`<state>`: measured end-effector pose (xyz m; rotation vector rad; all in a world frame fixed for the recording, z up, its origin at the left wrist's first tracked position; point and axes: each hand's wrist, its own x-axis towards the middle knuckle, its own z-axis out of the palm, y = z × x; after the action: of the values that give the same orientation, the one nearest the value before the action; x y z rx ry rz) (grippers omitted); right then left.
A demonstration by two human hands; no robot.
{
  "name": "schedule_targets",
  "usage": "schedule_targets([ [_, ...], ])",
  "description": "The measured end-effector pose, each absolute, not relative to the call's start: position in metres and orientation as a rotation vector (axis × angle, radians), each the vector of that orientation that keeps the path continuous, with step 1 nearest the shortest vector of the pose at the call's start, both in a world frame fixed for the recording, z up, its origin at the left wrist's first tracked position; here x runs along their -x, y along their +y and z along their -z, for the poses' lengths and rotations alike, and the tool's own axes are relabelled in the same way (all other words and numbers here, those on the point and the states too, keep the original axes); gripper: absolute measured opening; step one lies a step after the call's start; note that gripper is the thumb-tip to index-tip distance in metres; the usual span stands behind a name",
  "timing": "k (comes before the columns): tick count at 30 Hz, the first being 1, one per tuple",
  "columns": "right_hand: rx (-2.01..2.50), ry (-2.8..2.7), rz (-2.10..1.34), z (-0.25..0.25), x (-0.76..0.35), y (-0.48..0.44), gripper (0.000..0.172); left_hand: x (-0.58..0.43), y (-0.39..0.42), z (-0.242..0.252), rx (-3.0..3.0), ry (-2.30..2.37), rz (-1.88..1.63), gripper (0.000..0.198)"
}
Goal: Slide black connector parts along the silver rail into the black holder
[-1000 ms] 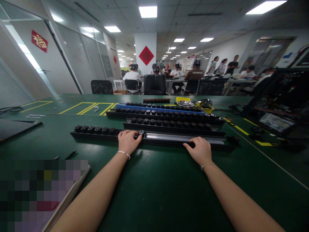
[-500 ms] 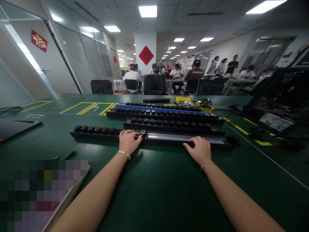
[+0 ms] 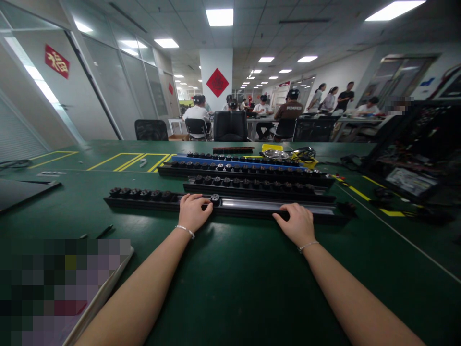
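In front of me lies a long black power track (image 3: 144, 205) with an exposed silvery channel. A round black socket module (image 3: 215, 199) sits in it near the middle. My left hand (image 3: 194, 212) is closed at the module's left side, with its thumb at the near edge and its fingers reaching over the track. Some of those fingertips are hidden. Farther right, my right hand (image 3: 297, 223) grips the track, thumb on the near side and fingers over the top. Several more socket modules (image 3: 145, 193) are lined up at the track's left end.
Behind stand more black tracks (image 3: 248, 183) full of modules and a blue track (image 3: 237, 162). A metal dish (image 3: 276, 154) and yellow tray (image 3: 272, 147) are farther back. A pen (image 3: 104, 231) lies left, near a pixelated item; dark equipment (image 3: 406, 158) stands right. People sit beyond.
My left hand and the socket module beside it have shifted slightly to the right along the track. My right hand stays in place on the track.
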<state>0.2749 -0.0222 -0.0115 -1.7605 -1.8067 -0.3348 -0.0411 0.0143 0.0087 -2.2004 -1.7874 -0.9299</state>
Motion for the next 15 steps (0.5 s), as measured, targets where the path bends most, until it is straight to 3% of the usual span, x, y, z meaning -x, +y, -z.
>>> schedule_targets([
  [15, 1.748, -1.81, 0.346, 0.0138, -0.2756, -0.0211, 0.026, 0.0429, 0.0167, -0.0057, 2.331, -1.637, 0.987, 0.012],
])
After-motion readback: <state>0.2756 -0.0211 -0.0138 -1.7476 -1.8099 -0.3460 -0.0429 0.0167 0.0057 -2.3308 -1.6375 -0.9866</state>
